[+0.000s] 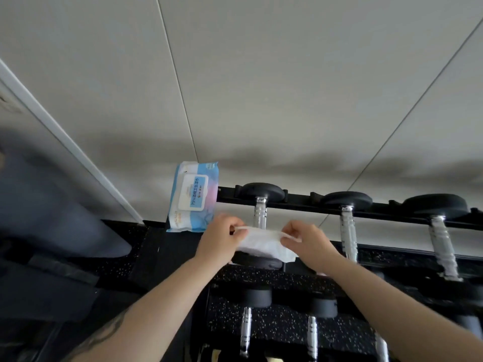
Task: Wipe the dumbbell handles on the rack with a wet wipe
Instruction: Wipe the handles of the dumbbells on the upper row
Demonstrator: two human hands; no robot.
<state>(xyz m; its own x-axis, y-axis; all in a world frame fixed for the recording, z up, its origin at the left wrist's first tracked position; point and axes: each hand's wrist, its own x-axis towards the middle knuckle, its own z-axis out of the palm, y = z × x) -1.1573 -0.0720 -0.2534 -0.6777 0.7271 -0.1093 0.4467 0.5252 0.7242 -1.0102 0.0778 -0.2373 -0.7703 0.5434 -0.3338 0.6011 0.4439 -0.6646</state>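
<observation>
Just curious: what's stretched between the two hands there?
A white wipe, pinched by the left hand and right hand. It hangs before the leftmost handle, in the head view.

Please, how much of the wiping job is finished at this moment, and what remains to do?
Done: one wet wipe is out of the pack, which stands at the rack's left end. In hand: the left hand and right hand pinch its two ends, spreading it in front of the leftmost upper dumbbell handle. Left: it wraps no handle yet, so seemingly all handles, including the lower row, still need wiping.
</observation>
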